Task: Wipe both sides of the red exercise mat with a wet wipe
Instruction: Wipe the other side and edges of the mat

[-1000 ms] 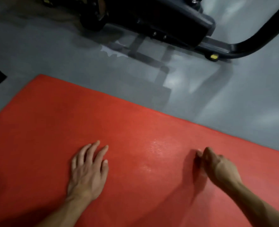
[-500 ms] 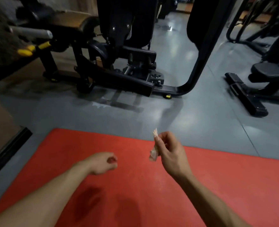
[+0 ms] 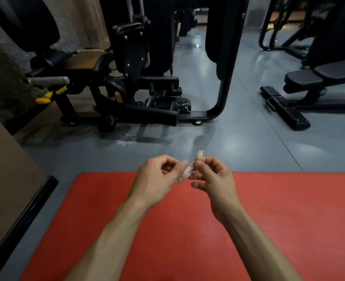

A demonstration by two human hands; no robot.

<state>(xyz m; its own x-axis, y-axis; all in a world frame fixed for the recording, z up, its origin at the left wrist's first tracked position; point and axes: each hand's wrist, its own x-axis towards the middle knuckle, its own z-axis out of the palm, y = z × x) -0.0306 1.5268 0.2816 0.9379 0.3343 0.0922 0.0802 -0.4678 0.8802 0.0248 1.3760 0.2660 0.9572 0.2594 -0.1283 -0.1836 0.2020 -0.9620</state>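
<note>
Head view: both hands (image 3: 187, 179) pinch a crumpled wet wipe (image 3: 189, 168) above the red mat (image 3: 289, 209).

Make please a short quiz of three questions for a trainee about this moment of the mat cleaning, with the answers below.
1. True or false: the red exercise mat lies flat on the grey floor.
2. Multiple choice. Where is the wet wipe? A) spread on the mat; B) held above the mat between both hands; C) on the floor beside the weight bench.
3. Fill the gap: the lever with the yellow grip belongs to the black gym machine on the person's ____ side.

Key
1. True.
2. B: the left hand and the right hand both pinch it.
3. Left.
</note>
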